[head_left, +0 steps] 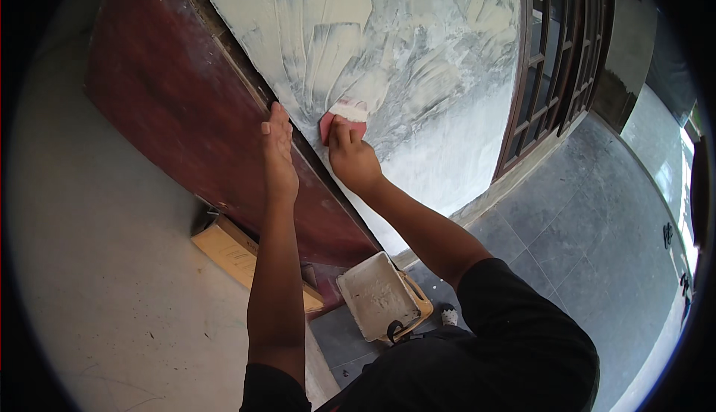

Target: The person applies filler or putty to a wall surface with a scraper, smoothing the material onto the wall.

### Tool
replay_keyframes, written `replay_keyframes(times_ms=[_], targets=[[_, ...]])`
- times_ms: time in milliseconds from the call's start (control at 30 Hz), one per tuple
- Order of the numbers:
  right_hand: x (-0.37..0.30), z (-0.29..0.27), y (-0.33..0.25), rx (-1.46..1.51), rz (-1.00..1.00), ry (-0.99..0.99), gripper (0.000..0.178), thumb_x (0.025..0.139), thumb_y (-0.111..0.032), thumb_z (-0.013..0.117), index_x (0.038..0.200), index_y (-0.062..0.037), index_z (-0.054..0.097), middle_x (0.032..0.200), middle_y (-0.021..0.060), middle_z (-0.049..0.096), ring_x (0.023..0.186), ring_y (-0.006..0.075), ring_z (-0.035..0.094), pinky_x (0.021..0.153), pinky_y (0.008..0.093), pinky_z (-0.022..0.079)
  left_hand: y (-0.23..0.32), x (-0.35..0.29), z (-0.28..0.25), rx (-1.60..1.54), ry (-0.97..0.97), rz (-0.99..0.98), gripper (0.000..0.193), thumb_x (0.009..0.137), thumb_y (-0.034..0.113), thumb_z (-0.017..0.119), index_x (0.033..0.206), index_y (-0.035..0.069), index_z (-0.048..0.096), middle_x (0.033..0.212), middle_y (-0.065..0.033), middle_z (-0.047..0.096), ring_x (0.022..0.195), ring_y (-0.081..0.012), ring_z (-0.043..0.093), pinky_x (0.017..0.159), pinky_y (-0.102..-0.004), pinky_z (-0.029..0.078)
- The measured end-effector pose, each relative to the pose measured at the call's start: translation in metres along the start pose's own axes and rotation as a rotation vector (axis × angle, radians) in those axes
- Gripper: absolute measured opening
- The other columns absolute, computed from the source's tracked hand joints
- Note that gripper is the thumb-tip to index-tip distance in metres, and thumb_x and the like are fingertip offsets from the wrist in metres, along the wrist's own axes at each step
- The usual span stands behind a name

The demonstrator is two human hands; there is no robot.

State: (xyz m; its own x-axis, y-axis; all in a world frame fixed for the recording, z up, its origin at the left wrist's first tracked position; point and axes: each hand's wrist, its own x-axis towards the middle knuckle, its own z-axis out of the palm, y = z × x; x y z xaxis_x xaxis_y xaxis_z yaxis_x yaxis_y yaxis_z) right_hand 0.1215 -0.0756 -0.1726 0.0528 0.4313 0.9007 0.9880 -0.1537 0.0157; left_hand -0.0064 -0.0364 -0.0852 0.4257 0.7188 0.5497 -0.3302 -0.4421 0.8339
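Note:
My right hand (pixel 353 160) grips a red putty spreader (pixel 327 127) with off-white putty on its face, held against the wall (pixel 328 46). Cream putty in rough, uneven strokes covers the wall's upper part, with grey showing through; lower down the surface looks whiter and smoother. My left hand (pixel 279 158) is open, fingers stretched upward, at the edge of the dark red door (pixel 171 91) beside the wall. Whether its palm presses on that edge, I cannot tell. Nothing shows in the left hand.
Below my arms stands a putty-smeared, squarish container (pixel 377 293) with a yellowish side. A cardboard box (pixel 227 252) lies by the door's foot. To the right are a brown-framed window (pixel 533 91) and grey floor tiles (pixel 567 211). A foot (pixel 449 316) shows near the container.

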Motion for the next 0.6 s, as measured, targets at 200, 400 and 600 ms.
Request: replay_keyframes(times_ms=[200, 400, 600], targets=[[-0.059, -0.024, -0.024, 0.222, 0.002, -0.088, 0.056, 0.08, -0.015, 0.064, 0.13, 0.0087, 0.056, 0.097, 0.0109, 0.056, 0.084, 0.0222, 0.063, 0.059, 0.0314, 0.057, 0.001, -0.001, -0.007, 0.033, 0.056, 0.011, 0.082, 0.103, 0.059, 0.026, 0.153, -0.006, 0.029, 0.16, -0.0238, 0.028, 0.15, -0.0321, 0.025, 0.124, -0.0402, 0.016], [-0.005, -0.062, 0.069, 0.146, 0.514, 0.002, 0.054, 0.083, -0.003, 0.061, 0.136, 0.001, 0.054, 0.097, 0.0108, 0.057, 0.083, 0.0274, 0.064, 0.062, 0.0376, 0.058, 0.003, -0.001, -0.003, 0.053, 0.024, 0.012, 0.081, 0.103, 0.059, 0.025, 0.153, -0.005, 0.029, 0.16, -0.0237, 0.028, 0.15, -0.0318, 0.025, 0.124, -0.04, 0.015], [-0.024, 0.011, 0.005, -0.02, 0.109, -0.083, 0.054, 0.085, -0.006, 0.056, 0.133, 0.0161, 0.048, 0.105, 0.0178, 0.056, 0.086, 0.028, 0.065, 0.057, 0.0317, 0.059, 0.005, -0.002, 0.0, 0.01, 0.005, -0.011, 0.079, 0.104, 0.055, 0.028, 0.155, -0.005, 0.023, 0.163, -0.0224, 0.022, 0.152, -0.0286, 0.02, 0.124, -0.0401, 0.012]])
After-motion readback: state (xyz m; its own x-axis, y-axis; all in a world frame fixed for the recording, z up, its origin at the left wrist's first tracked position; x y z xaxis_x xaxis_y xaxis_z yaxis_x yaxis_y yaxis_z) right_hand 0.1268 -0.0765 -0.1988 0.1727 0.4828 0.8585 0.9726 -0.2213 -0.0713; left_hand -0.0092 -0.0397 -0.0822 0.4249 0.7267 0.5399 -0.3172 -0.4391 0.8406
